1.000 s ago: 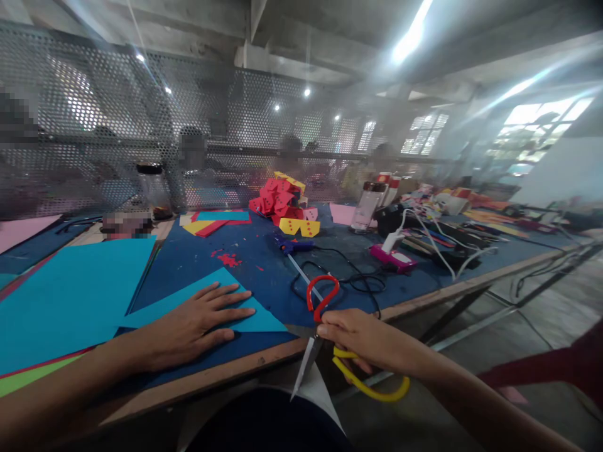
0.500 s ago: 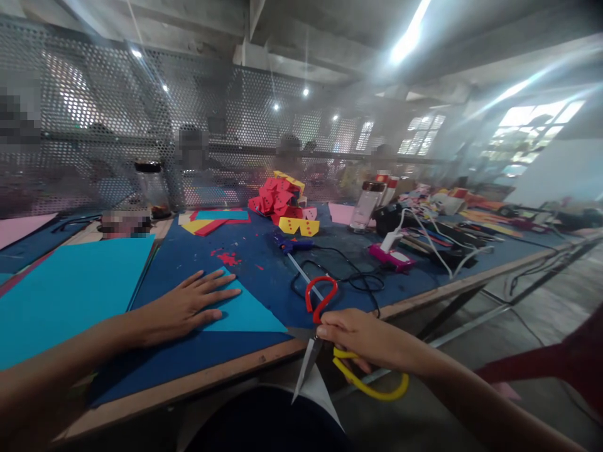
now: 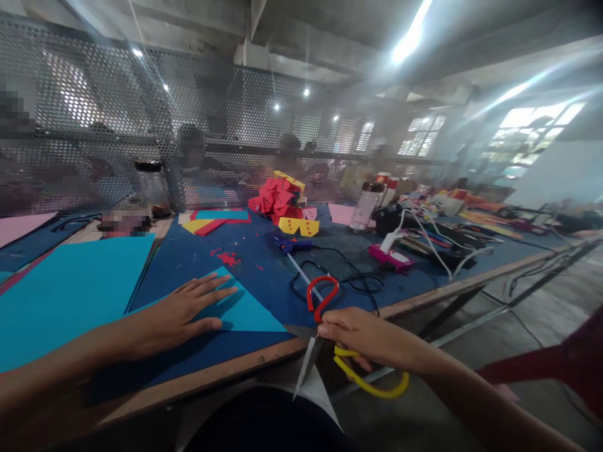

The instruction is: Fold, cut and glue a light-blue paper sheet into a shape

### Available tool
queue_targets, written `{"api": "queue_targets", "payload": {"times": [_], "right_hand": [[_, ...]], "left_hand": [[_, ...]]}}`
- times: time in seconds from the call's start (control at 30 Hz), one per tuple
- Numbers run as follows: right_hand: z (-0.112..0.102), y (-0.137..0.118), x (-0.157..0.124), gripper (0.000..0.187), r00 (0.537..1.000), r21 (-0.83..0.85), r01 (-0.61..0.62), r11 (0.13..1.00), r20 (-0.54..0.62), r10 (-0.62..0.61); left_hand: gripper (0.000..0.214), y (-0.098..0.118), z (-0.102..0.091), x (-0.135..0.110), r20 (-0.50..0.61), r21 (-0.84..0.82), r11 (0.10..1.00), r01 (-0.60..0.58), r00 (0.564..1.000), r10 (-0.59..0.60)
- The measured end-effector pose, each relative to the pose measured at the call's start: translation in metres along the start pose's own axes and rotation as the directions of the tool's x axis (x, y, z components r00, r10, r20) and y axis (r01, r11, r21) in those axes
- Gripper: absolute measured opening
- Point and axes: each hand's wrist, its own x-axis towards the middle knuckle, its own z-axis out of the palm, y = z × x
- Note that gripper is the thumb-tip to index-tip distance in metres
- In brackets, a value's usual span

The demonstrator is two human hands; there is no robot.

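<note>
My left hand [image 3: 195, 307] rests with fingers stretched out on a blue triangular piece of paper [image 3: 252, 311], close to the table's front edge. My right hand [image 3: 351, 333] is closed around a pair of scissors [image 3: 306, 369] near their pivot. The scissors have one red and one yellow handle, and their blades stand apart. One blade points down past the table edge; the other lies by the paper's right corner. A large sheet of blue paper [image 3: 75, 295] lies to the left of my left hand.
A blue glue gun [image 3: 292, 243] with a black cord lies beyond the scissors. Behind it are folded red and yellow paper pieces [image 3: 277, 199]. Red scraps [image 3: 229, 258], a glass jar [image 3: 365, 207] and a pink power adapter [image 3: 391, 256] also sit on the table [image 3: 188, 376].
My left hand has slid slightly to the left along the blue triangle, its fingers closer together. My right hand and the scissors have barely moved.
</note>
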Motion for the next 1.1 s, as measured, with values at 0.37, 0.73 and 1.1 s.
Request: {"api": "queue_targets", "payload": {"times": [0.37, 0.73, 1.1], "right_hand": [[-0.003, -0.006, -0.002, 0.039, 1.0, -0.014, 0.007, 1.0, 0.014, -0.007], [-0.007, -0.004, -0.006, 0.039, 1.0, -0.027, -0.014, 1.0, -0.007, 0.014], [-0.008, 0.005, -0.01, 0.04, 1.0, 0.01, -0.026, 1.0, -0.009, 0.026]], "left_hand": [[0.055, 0.002, 0.003, -0.016, 0.005, 0.096, 0.991, 0.088, 0.996, -0.089], [0.033, 0.023, 0.008, -0.018, -0.198, 0.333, 0.93, -0.159, 0.952, 0.233], [0.033, 0.057, -0.003, -0.005, -0.058, 0.304, 0.908, -0.29, 0.945, 0.321]]}}
